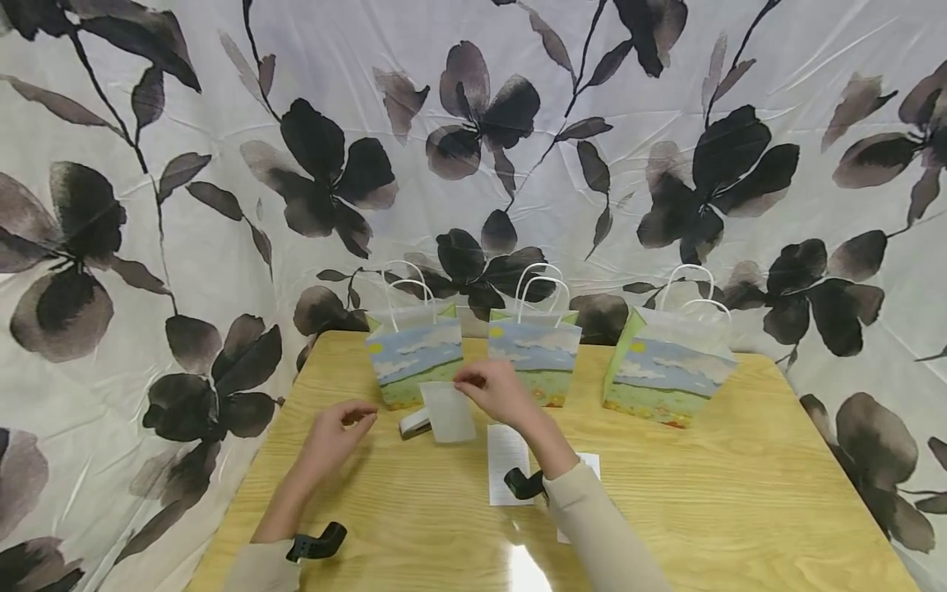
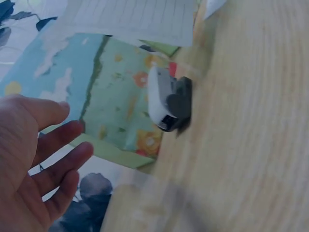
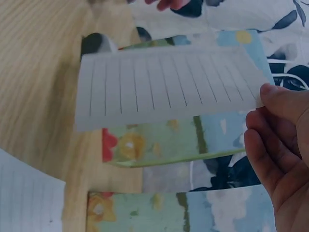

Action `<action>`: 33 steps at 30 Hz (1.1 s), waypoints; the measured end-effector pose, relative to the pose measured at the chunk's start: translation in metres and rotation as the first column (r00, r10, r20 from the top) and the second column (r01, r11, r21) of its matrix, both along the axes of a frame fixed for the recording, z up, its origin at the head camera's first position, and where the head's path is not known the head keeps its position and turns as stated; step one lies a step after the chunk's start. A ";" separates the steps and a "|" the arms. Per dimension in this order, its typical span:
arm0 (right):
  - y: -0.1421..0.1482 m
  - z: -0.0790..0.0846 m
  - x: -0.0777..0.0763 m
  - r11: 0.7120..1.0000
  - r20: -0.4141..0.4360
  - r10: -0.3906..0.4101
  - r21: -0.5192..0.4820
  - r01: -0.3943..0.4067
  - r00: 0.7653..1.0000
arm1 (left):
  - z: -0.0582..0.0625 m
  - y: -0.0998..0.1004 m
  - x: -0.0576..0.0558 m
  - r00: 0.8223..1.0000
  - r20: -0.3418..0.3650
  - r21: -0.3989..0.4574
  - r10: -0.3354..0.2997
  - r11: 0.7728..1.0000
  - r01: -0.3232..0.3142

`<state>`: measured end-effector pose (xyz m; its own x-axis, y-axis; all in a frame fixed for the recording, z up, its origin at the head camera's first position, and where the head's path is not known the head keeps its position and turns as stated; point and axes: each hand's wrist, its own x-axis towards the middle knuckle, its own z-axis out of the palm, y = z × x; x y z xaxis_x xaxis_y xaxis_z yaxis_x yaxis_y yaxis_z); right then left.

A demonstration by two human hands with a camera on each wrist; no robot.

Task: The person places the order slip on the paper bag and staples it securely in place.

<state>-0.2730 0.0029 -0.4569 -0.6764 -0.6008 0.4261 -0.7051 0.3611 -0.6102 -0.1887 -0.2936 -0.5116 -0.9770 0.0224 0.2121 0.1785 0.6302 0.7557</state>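
My right hand (image 1: pixel 503 396) pinches a small lined sheet of paper (image 1: pixel 448 415) by one corner, between thumb and forefinger. Ruled lines show on the sheet (image 3: pixel 164 87) in the right wrist view. Behind it stands the left paper bag (image 1: pixel 414 358), printed with sky, clouds and flowers. A small white and dark stapler (image 2: pixel 169 99) sits on the table by the base of that bag, partly covered by the sheet in the head view. To the left of the stapler, my left hand (image 1: pixel 336 440) hovers with loosely bent fingers, holding nothing.
Two more matching bags with white handles, a middle one (image 1: pixel 536 353) and a right one (image 1: pixel 666 374), stand along the back of the wooden table (image 1: pixel 777 485). A lined sheet (image 1: pixel 506 452) lies below my right forearm, another paper (image 1: pixel 590 463) partly under it. Floral cloth hangs behind.
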 end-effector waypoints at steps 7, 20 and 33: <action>-0.010 0.013 -0.008 0.999 -0.010 -0.027 -0.039 0.027 1.000 | 0.010 0.002 -0.006 0.983 -0.126 0.061 0.135 0.990 -0.128; -0.024 0.032 -0.027 0.994 -0.137 -0.069 -0.090 0.057 0.988 | 0.037 0.009 -0.036 0.977 -0.170 0.170 0.130 0.980 -0.101; -0.033 0.043 -0.039 0.984 -0.305 -0.177 -0.022 0.179 0.936 | 0.053 0.016 -0.061 0.971 -0.196 0.152 0.134 0.983 -0.105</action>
<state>-0.3117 -0.0303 -0.4142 -0.6111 -0.4859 0.6249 -0.7807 0.5004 -0.3743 -0.2495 -0.2780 -0.4590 -0.9063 -0.1354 0.4003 0.2683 0.5475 0.7926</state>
